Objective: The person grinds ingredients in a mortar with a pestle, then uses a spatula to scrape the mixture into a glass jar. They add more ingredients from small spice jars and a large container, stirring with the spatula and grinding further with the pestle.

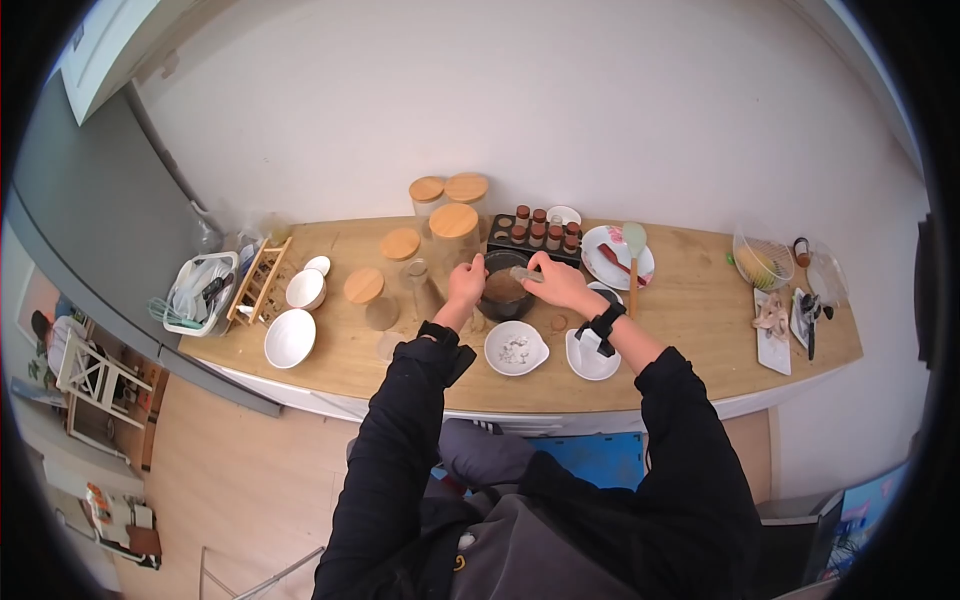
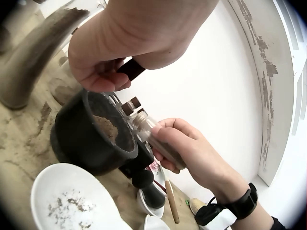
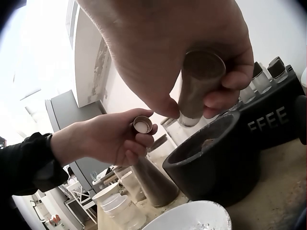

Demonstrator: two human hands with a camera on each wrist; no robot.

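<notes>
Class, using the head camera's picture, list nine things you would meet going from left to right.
White tub, wooden rack, larger white bowl, front wood-lidded jar, left hand, black pot, right hand, green-headed spatula, white board.

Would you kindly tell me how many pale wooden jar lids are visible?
5: two lids at the back, one in front of them, one left of that, and one nearest the front edge of the counter.
</notes>
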